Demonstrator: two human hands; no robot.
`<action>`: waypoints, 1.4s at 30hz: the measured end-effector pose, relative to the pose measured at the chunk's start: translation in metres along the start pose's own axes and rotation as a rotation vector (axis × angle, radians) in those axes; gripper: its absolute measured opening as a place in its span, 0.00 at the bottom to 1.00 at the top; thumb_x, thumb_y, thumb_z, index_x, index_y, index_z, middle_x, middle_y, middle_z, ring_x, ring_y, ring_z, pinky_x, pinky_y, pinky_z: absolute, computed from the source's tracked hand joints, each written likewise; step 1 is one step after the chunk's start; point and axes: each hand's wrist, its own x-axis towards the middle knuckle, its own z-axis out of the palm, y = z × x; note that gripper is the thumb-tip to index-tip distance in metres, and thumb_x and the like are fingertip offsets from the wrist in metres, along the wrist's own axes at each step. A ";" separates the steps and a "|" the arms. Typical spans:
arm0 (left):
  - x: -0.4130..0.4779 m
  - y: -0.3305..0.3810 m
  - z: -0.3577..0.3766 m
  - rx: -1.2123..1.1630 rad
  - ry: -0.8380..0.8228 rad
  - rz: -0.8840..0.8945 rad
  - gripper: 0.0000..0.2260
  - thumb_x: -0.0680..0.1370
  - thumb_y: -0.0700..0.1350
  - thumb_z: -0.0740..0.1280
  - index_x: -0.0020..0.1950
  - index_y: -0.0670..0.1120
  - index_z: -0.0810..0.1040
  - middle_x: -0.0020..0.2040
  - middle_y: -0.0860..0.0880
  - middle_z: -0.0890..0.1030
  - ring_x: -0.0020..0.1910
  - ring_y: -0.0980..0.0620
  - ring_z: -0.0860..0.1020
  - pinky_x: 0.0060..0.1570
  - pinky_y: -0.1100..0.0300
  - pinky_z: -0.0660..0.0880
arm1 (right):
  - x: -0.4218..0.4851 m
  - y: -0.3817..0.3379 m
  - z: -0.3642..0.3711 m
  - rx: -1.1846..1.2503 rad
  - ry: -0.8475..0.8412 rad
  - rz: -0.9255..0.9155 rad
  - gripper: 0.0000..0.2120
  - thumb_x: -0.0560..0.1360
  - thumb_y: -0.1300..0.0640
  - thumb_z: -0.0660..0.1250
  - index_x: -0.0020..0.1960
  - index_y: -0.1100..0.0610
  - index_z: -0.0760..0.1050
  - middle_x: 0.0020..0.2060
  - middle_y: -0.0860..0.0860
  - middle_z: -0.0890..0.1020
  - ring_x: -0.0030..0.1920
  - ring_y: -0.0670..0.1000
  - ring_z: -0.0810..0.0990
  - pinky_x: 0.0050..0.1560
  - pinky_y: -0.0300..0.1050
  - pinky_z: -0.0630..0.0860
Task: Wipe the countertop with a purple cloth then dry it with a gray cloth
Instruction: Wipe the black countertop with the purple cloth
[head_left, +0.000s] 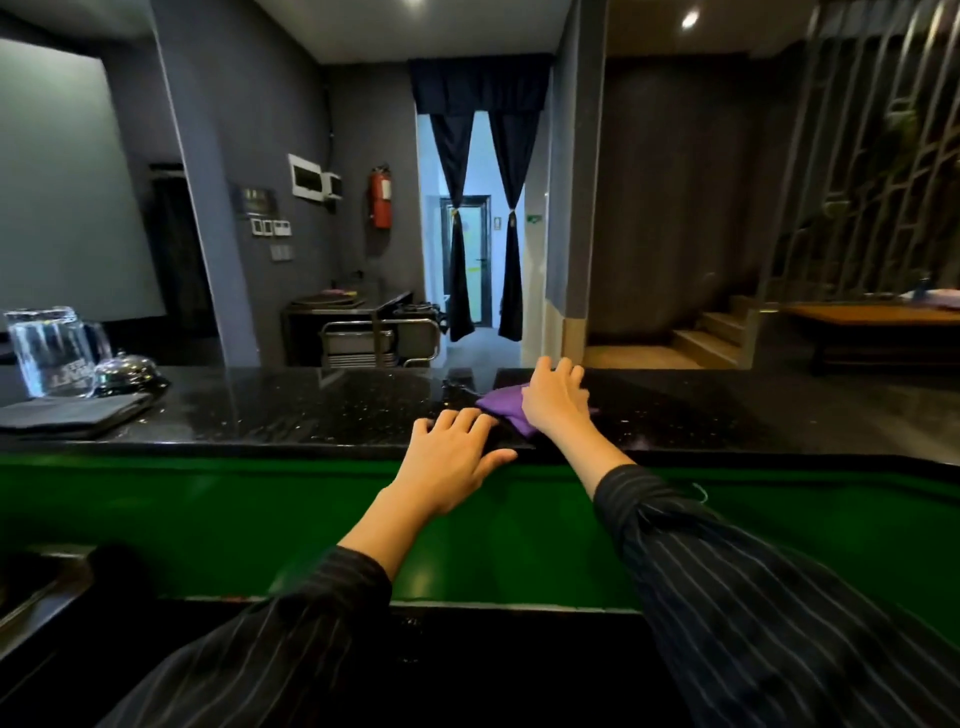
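Observation:
A black speckled countertop (311, 410) runs across the view above a green panel. The purple cloth (503, 405) lies bunched on it at centre right. My right hand (556, 400) presses flat on the cloth, fingers spread, covering its right part. My left hand (452, 457) rests palm down on the counter's near edge, just left of the cloth, holding nothing. A folded gray cloth (72, 413) lies on the counter at the far left.
A clear glass jug (44, 351) and a metal service bell (124, 371) stand behind the gray cloth at the left. A dark sink edge (31, 587) shows at lower left. Beyond the counter are a trolley, a curtained doorway and steps.

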 end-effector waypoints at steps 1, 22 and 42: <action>0.000 0.000 0.000 -0.002 -0.009 -0.005 0.27 0.77 0.65 0.49 0.70 0.51 0.65 0.71 0.50 0.69 0.69 0.46 0.68 0.62 0.46 0.67 | -0.001 0.000 -0.001 -0.017 0.010 -0.017 0.23 0.80 0.51 0.59 0.71 0.58 0.62 0.71 0.61 0.64 0.71 0.62 0.62 0.68 0.61 0.65; -0.038 -0.097 0.003 -0.055 0.011 0.037 0.23 0.80 0.60 0.51 0.74 0.58 0.57 0.73 0.55 0.63 0.70 0.50 0.62 0.64 0.50 0.57 | 0.029 -0.089 0.045 -0.281 -0.377 -0.005 0.31 0.80 0.40 0.48 0.79 0.52 0.51 0.79 0.56 0.52 0.77 0.65 0.51 0.73 0.65 0.50; -0.059 -0.203 -0.019 -0.109 -0.213 0.010 0.36 0.65 0.72 0.34 0.73 0.69 0.50 0.77 0.61 0.56 0.76 0.57 0.55 0.70 0.46 0.53 | 0.067 -0.145 0.070 -0.196 -0.391 0.133 0.26 0.80 0.49 0.57 0.76 0.56 0.59 0.76 0.62 0.59 0.75 0.66 0.55 0.73 0.65 0.54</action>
